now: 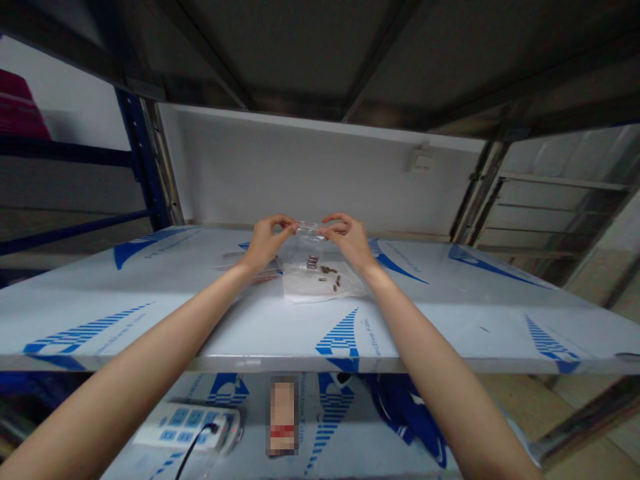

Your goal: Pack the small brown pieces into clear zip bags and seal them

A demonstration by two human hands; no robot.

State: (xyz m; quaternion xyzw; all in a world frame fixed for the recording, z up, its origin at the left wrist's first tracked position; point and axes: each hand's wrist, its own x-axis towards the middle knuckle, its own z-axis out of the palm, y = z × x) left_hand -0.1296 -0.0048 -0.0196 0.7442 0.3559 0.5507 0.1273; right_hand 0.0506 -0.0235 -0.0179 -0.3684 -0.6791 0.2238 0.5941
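Between my two hands hangs a small clear plastic bag (306,245), its top edge pinched at both corners. My left hand (271,239) is closed on the left corner, thumb against fingertips. On the right corner, my right hand (349,239) pinches the film in the same way. Small dark coil-like pieces (313,262) show at the bag's bottom; whether all lie inside it I cannot tell. Beneath is a white sheet or bag (300,292) with several small brownish metal pieces (337,283) scattered on it. Partly behind my left wrist lie more clear bags (265,275).
The shelf (280,333) wears film with blue print, and another shelf hangs low overhead. On the level below are a power strip (187,427) with a plugged-in black cable, a blurred-out object (282,417) and blue cloth (415,420). A wall switch (421,161) is behind.
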